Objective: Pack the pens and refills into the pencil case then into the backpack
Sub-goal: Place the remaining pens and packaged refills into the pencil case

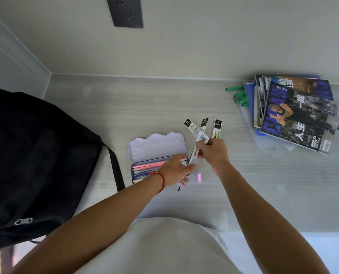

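Three refill packets (202, 129) fanned out from the right hand (212, 153), black header cards at the far ends, long axes pointing away from the body toward the wall; print on the cards too small to read. Pinched together at their near ends by closed fingers of that hand, lower ends reaching down toward the right end of the pencil case (156, 157).

Pencil case open on the desk (263, 184), lid laid back toward the wall, long axis running left to right. Pink and pale pens (148, 165) lying lengthwise in the tray. Left hand (176, 171) over the case's right end, fingers curled — grip on anything there cannot be told. Red cord bracelet (161, 180) on that wrist.

Black backpack (36, 165) filling the left of the desk, strap trailing close beside the case's left edge. Bare desk between case and the stack of magazines (297, 113) at far right — open room there and along the near edge. Large Chinese characters "人生" legible on the top cover, a barcode at its corner. Green pens (239, 96) poking out from under the stack's left side. Dark wall socket (125, 11) above.
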